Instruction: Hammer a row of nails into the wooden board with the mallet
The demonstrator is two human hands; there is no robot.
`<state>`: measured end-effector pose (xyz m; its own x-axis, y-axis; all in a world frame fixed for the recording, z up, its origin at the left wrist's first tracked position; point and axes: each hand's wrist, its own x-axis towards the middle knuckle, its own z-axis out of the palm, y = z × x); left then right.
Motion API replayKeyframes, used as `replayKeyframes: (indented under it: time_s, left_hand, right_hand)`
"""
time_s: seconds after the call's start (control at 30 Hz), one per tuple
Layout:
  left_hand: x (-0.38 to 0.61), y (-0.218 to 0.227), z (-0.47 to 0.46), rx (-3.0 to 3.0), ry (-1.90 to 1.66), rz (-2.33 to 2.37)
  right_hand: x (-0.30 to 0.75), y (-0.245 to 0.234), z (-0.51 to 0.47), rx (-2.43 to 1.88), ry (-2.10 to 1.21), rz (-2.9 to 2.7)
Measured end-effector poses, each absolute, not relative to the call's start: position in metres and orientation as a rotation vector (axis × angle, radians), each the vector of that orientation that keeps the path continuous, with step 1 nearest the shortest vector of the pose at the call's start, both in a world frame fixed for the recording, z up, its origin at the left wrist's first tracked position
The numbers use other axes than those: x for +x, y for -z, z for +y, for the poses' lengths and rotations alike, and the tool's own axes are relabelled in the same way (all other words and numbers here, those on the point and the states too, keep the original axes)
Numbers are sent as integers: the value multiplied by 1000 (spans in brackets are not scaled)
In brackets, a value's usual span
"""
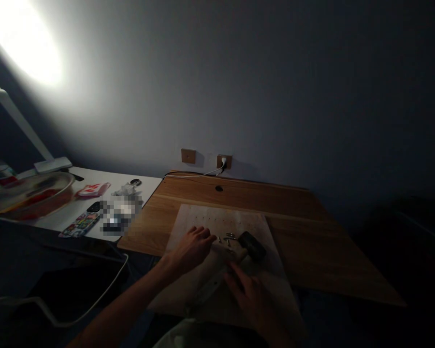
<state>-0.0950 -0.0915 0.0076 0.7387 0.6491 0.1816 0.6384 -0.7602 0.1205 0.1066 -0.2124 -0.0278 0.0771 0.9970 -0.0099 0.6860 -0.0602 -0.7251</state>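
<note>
Your left forearm comes in low from the left and crosses the left edge of the pale board (188,217), the wrist bent so the back of your left hand (196,243) faces up. Its fingers curl inward, tips pointing toward the board's middle; you cannot tell from this view whether they pinch anything. Your right forearm rises over the near edge, close to the near right corner, with your right hand (249,292) reaching up and left, fingers loosely spread and slightly bent. Whether they touch or grip something is too dark to tell. Small metal pieces (227,239) lie loose around the middle of the board, just beyond your left fingertips. Beside them, toward the right edge, rests a dark-headed mallet (253,246). The board lies on a wooden table (326,251).
</note>
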Motion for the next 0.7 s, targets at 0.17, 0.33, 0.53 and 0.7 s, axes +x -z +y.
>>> replayKeyframes:
  time_s: [0.17, 0.33, 0.53, 0.7]
  left_hand:
    - [-78, -6, -68, 2943, -290, 848]
    - [-70, -2, -56, 3013, -261, 803]
    - [-68, -4, -57, 3004, -207, 848]
    - [-64, -3, -56, 2969, -285, 861]
  right_hand:
    - [103, 32, -210, -1714, -889, -1456]
    - [112, 19, -221, -1633, -969, -1311]
    - [134, 8, -235, -1546, -1280, -1088]
    - [152, 20, -242, -1463, -1154, -1021]
